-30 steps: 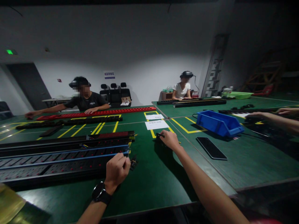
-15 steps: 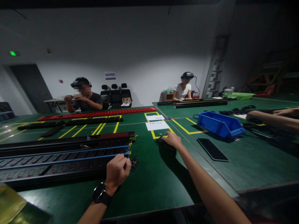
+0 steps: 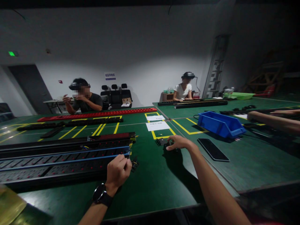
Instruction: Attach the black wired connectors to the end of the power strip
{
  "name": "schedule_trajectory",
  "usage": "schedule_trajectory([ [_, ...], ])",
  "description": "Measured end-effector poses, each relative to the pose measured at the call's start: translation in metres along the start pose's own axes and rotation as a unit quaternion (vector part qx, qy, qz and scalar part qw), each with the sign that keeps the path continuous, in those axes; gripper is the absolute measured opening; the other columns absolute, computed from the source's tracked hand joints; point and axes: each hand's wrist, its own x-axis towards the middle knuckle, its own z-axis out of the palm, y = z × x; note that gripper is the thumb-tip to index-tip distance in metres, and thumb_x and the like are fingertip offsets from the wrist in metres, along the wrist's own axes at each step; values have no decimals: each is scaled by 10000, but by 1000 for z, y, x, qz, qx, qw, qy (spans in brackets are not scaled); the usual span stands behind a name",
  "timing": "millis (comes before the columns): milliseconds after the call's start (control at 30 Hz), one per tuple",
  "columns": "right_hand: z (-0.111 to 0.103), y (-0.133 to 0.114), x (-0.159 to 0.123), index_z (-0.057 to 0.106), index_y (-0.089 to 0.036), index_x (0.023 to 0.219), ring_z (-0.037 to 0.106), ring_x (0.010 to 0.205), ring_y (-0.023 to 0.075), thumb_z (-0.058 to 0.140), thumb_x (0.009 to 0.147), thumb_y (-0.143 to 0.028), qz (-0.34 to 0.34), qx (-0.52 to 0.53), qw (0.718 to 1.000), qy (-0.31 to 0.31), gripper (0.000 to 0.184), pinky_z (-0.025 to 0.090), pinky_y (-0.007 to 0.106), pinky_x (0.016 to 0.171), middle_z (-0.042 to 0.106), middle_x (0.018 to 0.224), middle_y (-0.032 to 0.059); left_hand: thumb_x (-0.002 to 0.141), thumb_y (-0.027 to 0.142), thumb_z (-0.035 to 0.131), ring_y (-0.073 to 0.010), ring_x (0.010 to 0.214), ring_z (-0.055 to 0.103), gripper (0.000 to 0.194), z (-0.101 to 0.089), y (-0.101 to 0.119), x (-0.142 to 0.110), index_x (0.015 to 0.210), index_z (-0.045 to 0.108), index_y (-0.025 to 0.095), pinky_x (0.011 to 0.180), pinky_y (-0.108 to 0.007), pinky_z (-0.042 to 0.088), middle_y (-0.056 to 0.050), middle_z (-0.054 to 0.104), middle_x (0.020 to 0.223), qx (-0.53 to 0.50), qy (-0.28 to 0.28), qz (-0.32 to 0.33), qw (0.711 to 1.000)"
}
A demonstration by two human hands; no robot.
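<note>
My left hand (image 3: 119,172), with a black watch on its wrist, is closed in a fist beside the ends of long black power strips (image 3: 77,167). A small black slotted piece (image 3: 135,164) shows just past its knuckles; whether the fingers hold it is hidden. Farther right, my right hand (image 3: 181,142) reaches over the table with thumb and forefinger curled round a small black part (image 3: 174,149), mostly covered by the hand and its shadow. Just left of those fingers a dark bracket with holes (image 3: 160,142) lies on the green table (image 3: 150,184).
Paper labels (image 3: 157,126) lie ahead inside yellow tape. To the right are a blue bin (image 3: 220,125), a phone (image 3: 212,149) and another person's forearms (image 3: 272,120). A long red rail (image 3: 98,114) lies farther back. Two people sit across the table.
My right hand has shifted slightly right and towards me, off the dark bracket, which now shows uncovered. Its fingers are more curled. My left hand has stayed in place.
</note>
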Motion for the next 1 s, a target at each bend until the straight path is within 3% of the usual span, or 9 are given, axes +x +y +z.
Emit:
schedule_trajectory([
  [167,1,-12,-4,711,-243,1214,689,954,251,866,623,-322,2,-38,999,-11,616,495,278,718,742,1055,65,977,203,463,-145,617,506,386,0,-1,0,593,487,209,597,-310,345,-4,507,626,2,1,3,1000],
  [333,-5,-16,-10,710,-247,1211,684,939,242,800,672,-346,0,-43,999,14,555,481,276,703,734,1044,64,980,204,462,-145,618,498,385,0,-2,0,596,479,210,596,-311,340,-3,507,625,2,-1,2,1000],
  [600,-8,-9,-4,690,-198,1251,671,1019,272,683,787,-427,65,-11,973,222,518,461,286,759,725,1133,116,979,205,455,-138,611,494,392,-1,0,0,588,484,204,588,-303,341,-3,510,619,-1,-1,-3,1000],
  [700,-3,-13,-2,658,-183,1290,669,1030,277,654,821,-454,101,-9,960,261,541,464,286,757,721,1148,127,971,199,462,-136,606,493,385,-2,0,1,587,491,203,583,-301,335,-4,509,617,-8,-2,-5,1000],
  [1000,19,-45,3,690,-215,1189,680,962,263,645,852,-517,61,-16,973,221,456,451,283,706,748,1047,102,966,195,472,-135,608,498,385,-2,1,2,581,493,201,587,-299,336,-4,506,614,-6,9,3,1000],
])
